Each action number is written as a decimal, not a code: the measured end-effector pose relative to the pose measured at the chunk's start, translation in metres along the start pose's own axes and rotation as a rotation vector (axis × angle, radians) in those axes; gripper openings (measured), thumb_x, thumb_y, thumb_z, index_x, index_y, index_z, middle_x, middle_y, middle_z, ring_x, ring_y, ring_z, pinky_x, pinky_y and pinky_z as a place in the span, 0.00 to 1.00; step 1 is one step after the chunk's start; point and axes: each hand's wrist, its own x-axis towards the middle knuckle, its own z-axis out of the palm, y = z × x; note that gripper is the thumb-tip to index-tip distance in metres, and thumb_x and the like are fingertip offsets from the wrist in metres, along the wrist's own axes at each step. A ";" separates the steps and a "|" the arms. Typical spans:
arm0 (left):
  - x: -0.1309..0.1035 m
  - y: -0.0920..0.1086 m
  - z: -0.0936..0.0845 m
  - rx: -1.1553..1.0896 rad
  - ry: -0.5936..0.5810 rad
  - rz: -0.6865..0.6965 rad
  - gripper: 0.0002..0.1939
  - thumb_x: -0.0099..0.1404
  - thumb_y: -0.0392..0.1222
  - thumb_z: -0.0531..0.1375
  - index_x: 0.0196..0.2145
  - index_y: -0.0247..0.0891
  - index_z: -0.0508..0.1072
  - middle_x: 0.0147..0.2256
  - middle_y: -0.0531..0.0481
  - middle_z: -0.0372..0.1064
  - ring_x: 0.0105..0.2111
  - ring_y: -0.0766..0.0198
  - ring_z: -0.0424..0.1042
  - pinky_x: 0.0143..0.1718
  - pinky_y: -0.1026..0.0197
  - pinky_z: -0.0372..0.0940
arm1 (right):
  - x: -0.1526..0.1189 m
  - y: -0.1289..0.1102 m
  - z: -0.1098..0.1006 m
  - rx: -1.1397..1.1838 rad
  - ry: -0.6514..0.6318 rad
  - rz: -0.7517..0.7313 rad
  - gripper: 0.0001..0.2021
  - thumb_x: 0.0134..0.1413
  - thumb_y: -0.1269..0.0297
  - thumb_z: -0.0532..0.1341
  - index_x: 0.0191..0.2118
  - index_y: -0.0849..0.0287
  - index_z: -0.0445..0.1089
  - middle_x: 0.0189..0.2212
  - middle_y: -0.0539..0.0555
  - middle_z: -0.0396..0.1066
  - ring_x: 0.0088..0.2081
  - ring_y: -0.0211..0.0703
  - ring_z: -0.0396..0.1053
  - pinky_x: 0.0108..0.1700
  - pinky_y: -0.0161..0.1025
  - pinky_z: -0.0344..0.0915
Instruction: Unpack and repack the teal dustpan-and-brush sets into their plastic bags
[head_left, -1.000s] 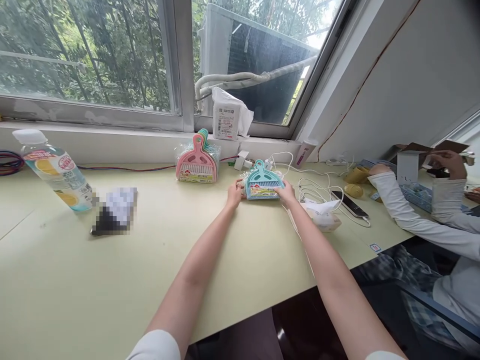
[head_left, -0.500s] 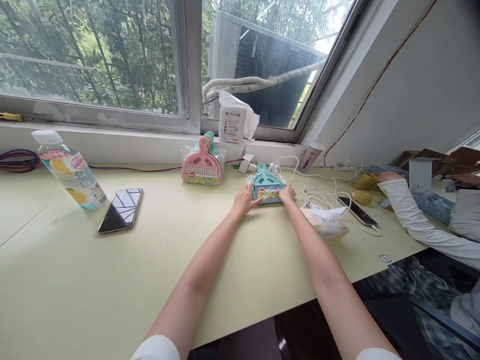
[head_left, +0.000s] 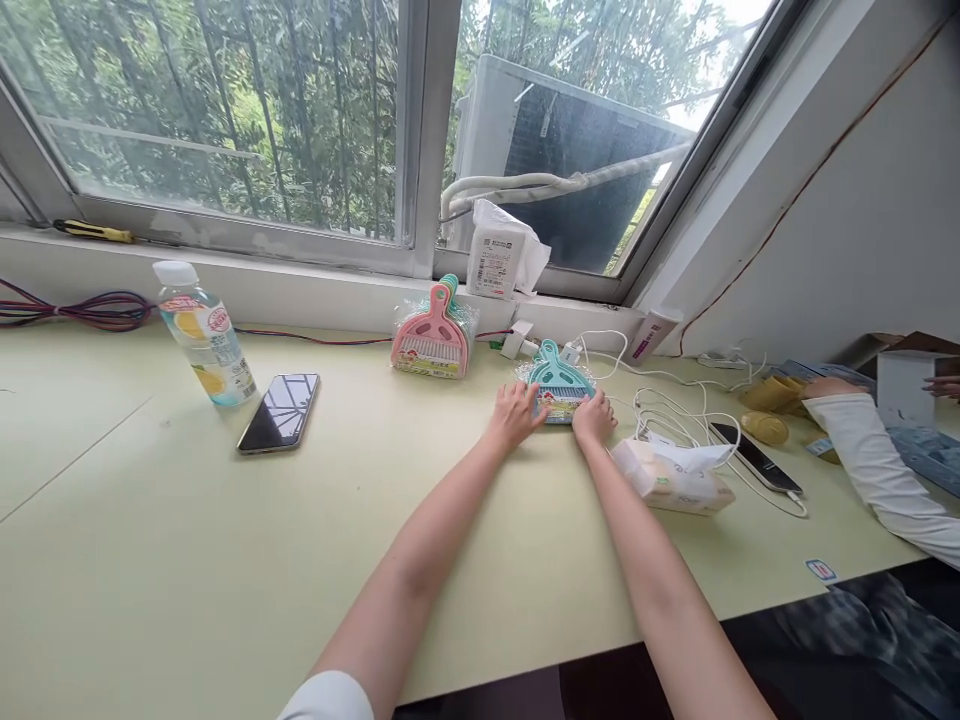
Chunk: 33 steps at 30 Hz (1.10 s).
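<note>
A teal dustpan and brush set (head_left: 559, 385), wrapped in clear plastic with a printed label, leans at the back of the table; there seem to be more sets stacked behind it. My left hand (head_left: 514, 415) is at its left side, thumb toward the label and fingers along the edge. Gripping the right side is my right hand (head_left: 596, 415), its fingers partly hidden behind the set. Left of these stands another plastic-wrapped stack of sets, with a pink dustpan and brush set (head_left: 431, 338) in front and green and yellow ones behind.
A tissue pack (head_left: 671, 478) and white cables lie right of my hands, beside a charging phone (head_left: 756, 460). Leftward are another phone (head_left: 279, 412) and a drink bottle (head_left: 210, 345). A tissue box (head_left: 495, 262) stands by the window. A co-worker's sleeve (head_left: 877, 460) reaches in from the right.
The view has turned a little left, so everything appears shifted right and slightly down. Both hands remain at the sides of the teal dustpan and brush set.
</note>
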 end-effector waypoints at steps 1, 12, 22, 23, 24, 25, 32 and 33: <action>0.000 0.001 0.000 0.002 0.023 0.057 0.26 0.65 0.55 0.51 0.54 0.37 0.62 0.50 0.36 0.63 0.51 0.49 0.63 0.59 0.43 0.48 | 0.000 0.000 0.001 0.000 0.011 -0.003 0.22 0.61 0.65 0.43 0.58 0.64 0.57 0.52 0.68 0.65 0.53 0.58 0.63 0.51 0.54 0.56; -0.003 0.004 0.007 -0.031 -0.112 0.095 0.14 0.65 0.32 0.49 0.46 0.35 0.68 0.56 0.34 0.56 0.55 0.52 0.61 0.33 0.60 0.70 | -0.001 0.003 0.000 0.075 -0.035 0.015 0.22 0.62 0.62 0.45 0.58 0.62 0.58 0.54 0.66 0.64 0.54 0.57 0.62 0.52 0.53 0.56; -0.004 0.014 0.006 0.193 -0.229 0.603 0.15 0.64 0.30 0.49 0.32 0.34 0.76 0.38 0.40 0.70 0.42 0.57 0.69 0.56 0.51 0.57 | -0.001 0.006 -0.001 0.121 -0.061 0.019 0.22 0.62 0.61 0.46 0.58 0.61 0.58 0.54 0.65 0.64 0.54 0.58 0.61 0.52 0.54 0.56; -0.004 0.013 0.008 0.195 -0.225 0.591 0.15 0.64 0.30 0.49 0.32 0.34 0.76 0.37 0.40 0.70 0.42 0.57 0.69 0.58 0.50 0.55 | -0.001 0.006 -0.001 0.134 -0.058 0.024 0.21 0.62 0.61 0.46 0.58 0.62 0.59 0.54 0.65 0.64 0.54 0.58 0.61 0.52 0.54 0.57; -0.004 0.012 0.009 0.184 -0.214 0.575 0.15 0.64 0.31 0.49 0.33 0.34 0.76 0.38 0.40 0.70 0.43 0.57 0.69 0.60 0.49 0.52 | -0.002 0.006 -0.002 0.144 -0.043 0.032 0.21 0.61 0.61 0.46 0.57 0.62 0.60 0.54 0.66 0.64 0.54 0.58 0.61 0.52 0.54 0.57; -0.004 0.010 0.011 0.162 -0.205 0.554 0.15 0.65 0.32 0.49 0.33 0.34 0.76 0.40 0.40 0.70 0.44 0.57 0.69 0.62 0.48 0.49 | -0.004 0.005 -0.003 0.150 -0.010 0.042 0.21 0.61 0.61 0.46 0.56 0.62 0.61 0.54 0.66 0.63 0.55 0.59 0.60 0.52 0.54 0.57; -0.005 0.004 0.015 0.092 -0.216 0.444 0.16 0.66 0.36 0.48 0.38 0.35 0.76 0.48 0.43 0.67 0.49 0.57 0.67 0.65 0.45 0.44 | -0.014 -0.005 -0.016 0.194 0.470 0.036 0.23 0.59 0.64 0.47 0.60 0.58 0.54 0.64 0.66 0.45 0.64 0.57 0.43 0.57 0.57 0.51; -0.005 0.004 0.015 0.101 -0.218 0.449 0.16 0.66 0.35 0.48 0.38 0.35 0.76 0.49 0.42 0.67 0.50 0.57 0.66 0.65 0.45 0.44 | -0.013 -0.005 -0.014 0.210 0.502 0.050 0.24 0.58 0.65 0.48 0.61 0.57 0.53 0.64 0.66 0.44 0.65 0.56 0.43 0.57 0.58 0.50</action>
